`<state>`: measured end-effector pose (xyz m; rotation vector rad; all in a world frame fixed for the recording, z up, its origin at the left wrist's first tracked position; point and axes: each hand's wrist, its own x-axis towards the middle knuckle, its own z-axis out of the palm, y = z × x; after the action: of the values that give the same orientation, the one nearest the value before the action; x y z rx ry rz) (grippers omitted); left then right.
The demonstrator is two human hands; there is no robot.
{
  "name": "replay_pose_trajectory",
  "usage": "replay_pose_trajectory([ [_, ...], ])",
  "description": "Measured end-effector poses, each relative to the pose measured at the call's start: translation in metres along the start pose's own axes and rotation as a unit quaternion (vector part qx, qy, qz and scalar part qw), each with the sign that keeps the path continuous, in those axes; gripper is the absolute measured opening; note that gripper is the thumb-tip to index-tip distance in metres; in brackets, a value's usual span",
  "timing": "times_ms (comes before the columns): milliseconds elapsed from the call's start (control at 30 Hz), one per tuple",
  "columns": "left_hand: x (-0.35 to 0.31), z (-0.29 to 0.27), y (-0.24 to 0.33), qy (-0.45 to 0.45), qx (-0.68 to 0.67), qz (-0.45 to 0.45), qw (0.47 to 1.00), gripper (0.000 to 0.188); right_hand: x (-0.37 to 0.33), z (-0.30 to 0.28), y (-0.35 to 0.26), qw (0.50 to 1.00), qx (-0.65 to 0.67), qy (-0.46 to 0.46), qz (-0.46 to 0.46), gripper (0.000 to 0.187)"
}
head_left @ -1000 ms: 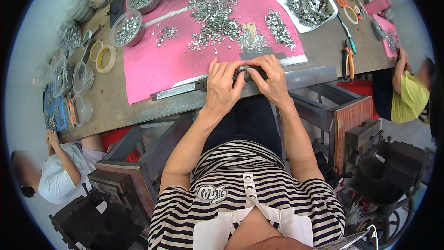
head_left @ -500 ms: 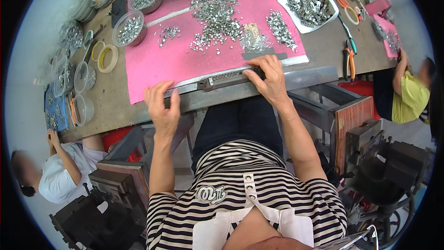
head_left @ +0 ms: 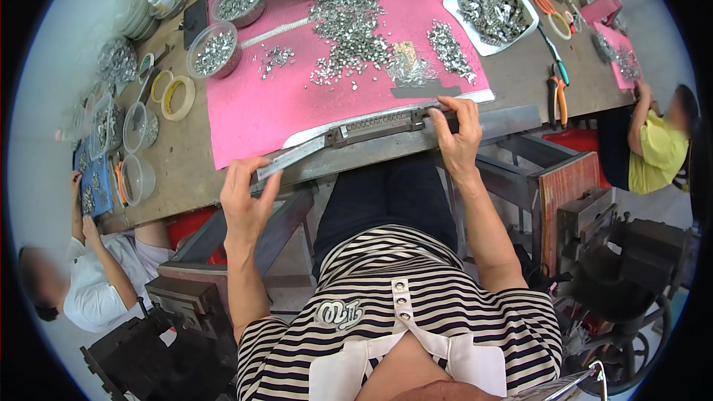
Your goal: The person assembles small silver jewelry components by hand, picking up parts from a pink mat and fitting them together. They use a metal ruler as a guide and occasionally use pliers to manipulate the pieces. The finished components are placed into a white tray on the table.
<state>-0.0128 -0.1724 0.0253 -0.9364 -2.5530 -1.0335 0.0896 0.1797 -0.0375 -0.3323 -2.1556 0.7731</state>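
Along the bench's front edge lies a long, narrow dark metal jig (head_left: 375,128) with a row of small pieces set in its slot. A flat silver metal strip (head_left: 297,157) slants down to the left from the jig's left end. My left hand (head_left: 247,197) pinches the strip's outer end between thumb and fingers. My right hand (head_left: 460,137) is at the jig's right end, thumb and fingertips closed about it. Beyond the jig, a pink mat (head_left: 252,115) bears loose piles of small shiny metal pieces (head_left: 353,37) and a dark grey flat bar (head_left: 425,92).
Clear tubs (head_left: 239,44) of metal pieces and a white dish (head_left: 531,26) surround the mat. Tape rolls (head_left: 178,98) lie left; orange-handled pliers (head_left: 562,108) lie right. A person in white (head_left: 104,282) works at left, another in yellow (head_left: 659,156) at right.
My left hand has moved down and left and now grips the silver strip, which has swung toward me. My right hand has slid right, from over the jig to its end.
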Motion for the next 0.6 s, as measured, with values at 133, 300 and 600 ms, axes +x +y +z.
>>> replay_pose_trajectory([
  [133, 0.038, 0.013, 0.073, -0.077, -0.168, 0.081, 0.979, 0.038, 0.002, 0.0, -0.008, 0.999, 0.001, -0.023, 0.027, 0.023],
  [300, 0.066, 0.129, 0.075, -0.061, -0.042, 0.177, 0.981, 0.035, 0.001, -0.001, -0.003, 0.997, -0.065, -0.048, -0.004, 0.028],
  [600, 0.042, 0.129, 0.062, 0.003, 0.033, 0.121, 0.992, 0.039, -0.012, -0.011, -0.047, 0.98, 0.157, -0.051, 0.107, 0.02],
])
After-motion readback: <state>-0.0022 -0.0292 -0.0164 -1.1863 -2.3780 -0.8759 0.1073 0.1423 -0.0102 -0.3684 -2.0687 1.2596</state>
